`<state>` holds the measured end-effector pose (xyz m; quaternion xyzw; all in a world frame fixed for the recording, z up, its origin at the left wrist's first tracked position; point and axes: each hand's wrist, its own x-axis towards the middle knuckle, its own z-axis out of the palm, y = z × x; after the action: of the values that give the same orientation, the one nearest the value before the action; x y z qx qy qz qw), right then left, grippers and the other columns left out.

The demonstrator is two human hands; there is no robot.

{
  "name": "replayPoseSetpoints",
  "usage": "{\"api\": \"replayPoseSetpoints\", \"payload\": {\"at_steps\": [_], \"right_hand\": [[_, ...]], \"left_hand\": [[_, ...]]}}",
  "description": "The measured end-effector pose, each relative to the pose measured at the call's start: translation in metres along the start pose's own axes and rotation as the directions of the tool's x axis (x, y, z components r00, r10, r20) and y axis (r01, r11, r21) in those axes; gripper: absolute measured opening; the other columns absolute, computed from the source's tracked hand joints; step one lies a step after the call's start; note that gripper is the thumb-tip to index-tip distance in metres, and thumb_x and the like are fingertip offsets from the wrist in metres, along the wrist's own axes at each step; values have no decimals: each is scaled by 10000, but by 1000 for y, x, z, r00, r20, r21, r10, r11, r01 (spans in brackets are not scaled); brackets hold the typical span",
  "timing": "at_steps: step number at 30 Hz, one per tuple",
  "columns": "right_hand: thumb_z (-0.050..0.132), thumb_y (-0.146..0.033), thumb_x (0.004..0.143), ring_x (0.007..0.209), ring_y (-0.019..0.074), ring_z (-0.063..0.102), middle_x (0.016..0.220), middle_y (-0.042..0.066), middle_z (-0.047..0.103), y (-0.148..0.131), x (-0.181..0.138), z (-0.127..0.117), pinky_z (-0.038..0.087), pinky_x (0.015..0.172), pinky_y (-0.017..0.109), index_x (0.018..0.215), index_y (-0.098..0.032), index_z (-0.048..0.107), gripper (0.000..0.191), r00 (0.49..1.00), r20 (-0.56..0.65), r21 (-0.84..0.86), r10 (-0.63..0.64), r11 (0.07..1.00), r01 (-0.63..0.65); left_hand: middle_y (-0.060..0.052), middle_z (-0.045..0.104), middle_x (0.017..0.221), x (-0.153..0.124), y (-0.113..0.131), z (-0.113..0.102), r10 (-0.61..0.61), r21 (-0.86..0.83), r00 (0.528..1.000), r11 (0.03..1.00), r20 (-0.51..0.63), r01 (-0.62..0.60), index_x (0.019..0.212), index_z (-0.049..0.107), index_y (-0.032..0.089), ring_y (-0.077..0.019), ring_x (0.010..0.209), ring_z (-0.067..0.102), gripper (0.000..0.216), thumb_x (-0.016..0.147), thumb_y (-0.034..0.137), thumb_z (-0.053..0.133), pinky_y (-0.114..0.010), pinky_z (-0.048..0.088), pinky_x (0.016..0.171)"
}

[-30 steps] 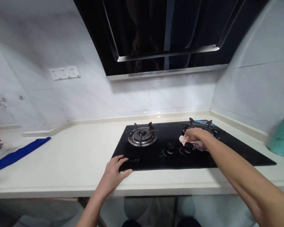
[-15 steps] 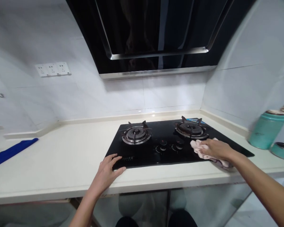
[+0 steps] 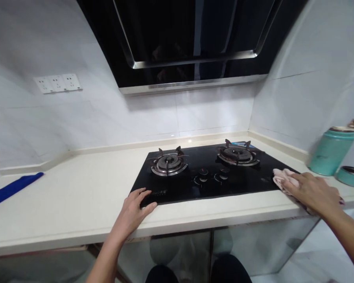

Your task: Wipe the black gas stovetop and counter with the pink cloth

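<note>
A black glass gas stove [image 3: 177, 188] with two burners and two knobs is set in the pale countertop [image 3: 97, 184]. My right hand [image 3: 315, 192] is closed on a pale pink cloth [image 3: 283, 180], pressed down at the stove's right front corner. Part of the cloth is hidden under the palm and hangs toward the counter edge. My left hand [image 3: 134, 210] rests with fingers spread on the stove's left front corner, its thumb along the front edge, holding nothing.
A black range hood [image 3: 177, 74] hangs low over the stove. On the right stand a turquoise jar [image 3: 332, 152] and a turquoise lid-like round piece [image 3: 352, 177]. A blue cloth [image 3: 14, 189] lies at the left, below wall sockets [image 3: 58, 83].
My right hand has slid the pink cloth rightward across the stove's front to its right corner. My left hand stays at the left corner. The view has shifted slightly.
</note>
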<state>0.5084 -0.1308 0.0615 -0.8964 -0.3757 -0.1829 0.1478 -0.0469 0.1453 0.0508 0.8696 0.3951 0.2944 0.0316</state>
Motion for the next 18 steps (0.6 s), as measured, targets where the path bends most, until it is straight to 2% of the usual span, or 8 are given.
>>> {"api": "replayPoseSetpoints", "payload": {"at_steps": [3, 7, 10, 13, 16, 18], "right_hand": [[374, -601, 995, 1078, 392, 632, 1275, 187, 668, -43, -28, -3, 396, 727, 449, 1312, -211, 692, 595, 996, 78, -8, -44, 999, 45], [493, -480, 968, 1012, 344, 611, 1128, 147, 684, -138, -76, -14, 399, 739, 418, 1145, -230, 740, 393, 968, -6, 12, -251, 968, 251], [556, -433, 953, 1006, 328, 586, 1047, 133, 677, -223, -108, -24, 409, 821, 460, 1050, -242, 748, 288, 907, -71, 167, -415, 891, 421], [624, -437, 913, 1016, 350, 574, 1079, 133, 671, -300, -132, -36, 421, 852, 522, 1031, -249, 739, 251, 834, -33, 324, -551, 783, 531], [601, -460, 931, 1074, 375, 556, 1123, 138, 645, -355, -150, -43, 420, 914, 594, 1067, -234, 720, 289, 753, -44, 448, -656, 661, 602], [586, -463, 942, 1108, 375, 545, 1148, 134, 633, -374, -157, -44, 408, 961, 621, 1105, -233, 703, 306, 712, -89, 523, -697, 575, 629]], "left_hand": [[-110, 630, 1414, 0, 2, 0, -6, -1, 1000, 1000, -9, 6, 1291, 697, 248, -326, 1343, 566, 543, 936, 642, 580, -531, 451, 1143], [-110, 647, 1386, -1, 3, 1, -7, 0, 1000, 1000, -7, 7, 1278, 706, 250, -323, 1328, 577, 526, 955, 637, 555, -538, 460, 1135], [-101, 640, 1393, -2, 2, 1, -18, -15, 1000, 1000, 2, 18, 1276, 707, 262, -318, 1332, 577, 497, 966, 617, 548, -541, 457, 1144], [-104, 610, 1423, -2, 2, -3, -17, -82, 999, 997, -44, 13, 1286, 693, 255, -300, 1341, 573, 469, 977, 573, 543, -516, 465, 1152], [-113, 581, 1448, -5, 10, -11, -10, -176, 993, 984, -116, -10, 1282, 684, 253, -298, 1363, 556, 446, 971, 544, 547, -510, 467, 1156], [-109, 561, 1471, -11, 21, -17, -14, -238, 988, 971, -153, -23, 1308, 663, 264, -296, 1398, 525, 434, 988, 522, 522, -511, 445, 1178]]}}
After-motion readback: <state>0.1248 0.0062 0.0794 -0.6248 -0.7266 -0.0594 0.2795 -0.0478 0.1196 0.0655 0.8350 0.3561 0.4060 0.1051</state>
